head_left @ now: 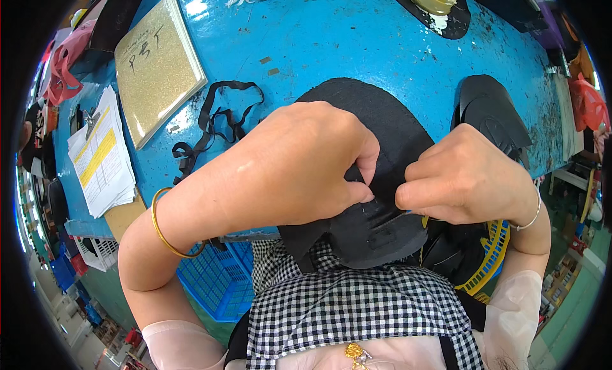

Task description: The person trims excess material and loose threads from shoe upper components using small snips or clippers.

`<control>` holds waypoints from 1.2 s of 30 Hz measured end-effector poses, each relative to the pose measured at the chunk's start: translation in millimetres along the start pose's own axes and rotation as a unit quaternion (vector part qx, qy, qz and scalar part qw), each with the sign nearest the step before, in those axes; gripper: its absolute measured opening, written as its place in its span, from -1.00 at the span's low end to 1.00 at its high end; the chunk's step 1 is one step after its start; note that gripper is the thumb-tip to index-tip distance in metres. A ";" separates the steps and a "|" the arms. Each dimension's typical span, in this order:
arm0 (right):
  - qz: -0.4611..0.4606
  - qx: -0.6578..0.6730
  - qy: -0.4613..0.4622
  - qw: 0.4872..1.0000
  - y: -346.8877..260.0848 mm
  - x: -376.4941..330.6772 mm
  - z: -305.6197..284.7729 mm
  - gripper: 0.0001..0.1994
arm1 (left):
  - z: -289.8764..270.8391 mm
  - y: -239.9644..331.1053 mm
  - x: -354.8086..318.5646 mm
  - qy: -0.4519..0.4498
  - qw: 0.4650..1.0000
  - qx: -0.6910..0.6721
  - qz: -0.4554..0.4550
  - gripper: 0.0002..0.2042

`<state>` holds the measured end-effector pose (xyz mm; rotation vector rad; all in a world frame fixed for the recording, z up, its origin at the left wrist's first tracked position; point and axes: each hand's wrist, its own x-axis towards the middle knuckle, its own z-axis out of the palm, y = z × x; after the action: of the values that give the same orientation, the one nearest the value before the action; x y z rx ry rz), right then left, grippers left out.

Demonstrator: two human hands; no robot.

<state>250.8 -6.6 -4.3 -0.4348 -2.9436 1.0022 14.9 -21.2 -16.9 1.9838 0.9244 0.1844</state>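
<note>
My left hand (299,162) and my right hand (462,175) both pinch a large black fabric piece (389,124) that lies over the near edge of the blue table (357,44). The fingertips of both hands meet near the middle of the piece, along a stitched seam. The lower part of the black piece (370,233) hangs toward my checked apron. A gold bangle circles my left wrist and a thin silver one my right.
A black strap (213,118) lies looped left of the fabric. A gold glittery board (156,64) and stacked papers (102,156) sit at the left. More black cut pieces (491,111) lie at the right. A blue crate (220,281) and a yellow basket (491,258) stand below the table.
</note>
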 end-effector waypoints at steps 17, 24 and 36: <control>0.032 -0.116 0.096 0.988 6.7 14.4 4.0 -0.84 | -17.5 -8.9 -2.2 0.049 0.997 0.064 0.021 -0.84; 0.020 -0.134 0.005 0.991 -6.7 9.7 -2.5 -0.85 | -19.2 -16.9 -5.0 0.042 0.995 0.065 0.056 -0.85; 0.124 -0.039 0.102 0.986 -0.4 22.5 1.5 -0.74 | -25.5 -18.3 -2.3 -0.005 0.995 0.064 0.080 -0.90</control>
<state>229.0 -1.9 -7.2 -0.8671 -2.7992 0.8028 -8.3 0.1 -16.1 2.1764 0.7874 0.2091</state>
